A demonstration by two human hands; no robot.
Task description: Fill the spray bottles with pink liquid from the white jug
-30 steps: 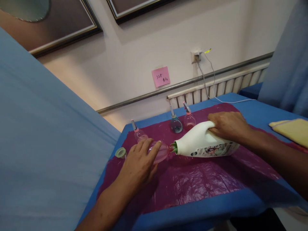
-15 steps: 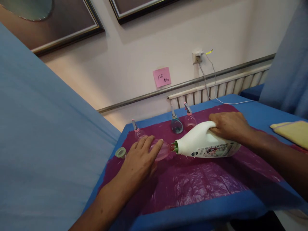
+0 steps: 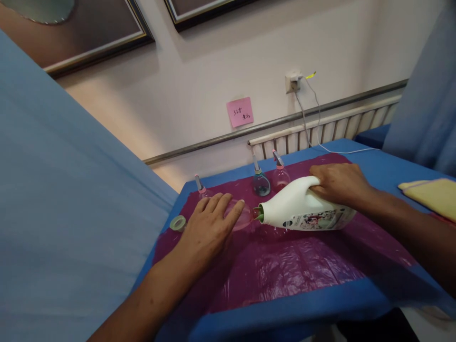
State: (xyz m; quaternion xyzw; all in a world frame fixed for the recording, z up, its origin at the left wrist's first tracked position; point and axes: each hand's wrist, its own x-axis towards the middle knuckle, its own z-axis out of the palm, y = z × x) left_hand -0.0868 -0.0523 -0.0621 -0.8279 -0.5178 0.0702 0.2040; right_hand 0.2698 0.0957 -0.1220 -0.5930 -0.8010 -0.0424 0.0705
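Note:
My right hand grips the handle of a white detergent jug, tipped on its side with its green spout pointing left. The spout meets the mouth of a small clear pink bottle that lies tilted on the purple plastic sheet. My left hand is wrapped over that pink bottle, fingers curled round its body. A pale green cap lies on the sheet just left of my left hand.
Three small spray bottles stand at the back of the sheet: a pink one at left, a blue one and a pink one in the middle. A yellow cloth lies at right. Blue fabric rises at left.
The jug and the pink bottle have lifted and tilted slightly; my left hand has shifted a little to the right over the bottle. The view has moved slightly.

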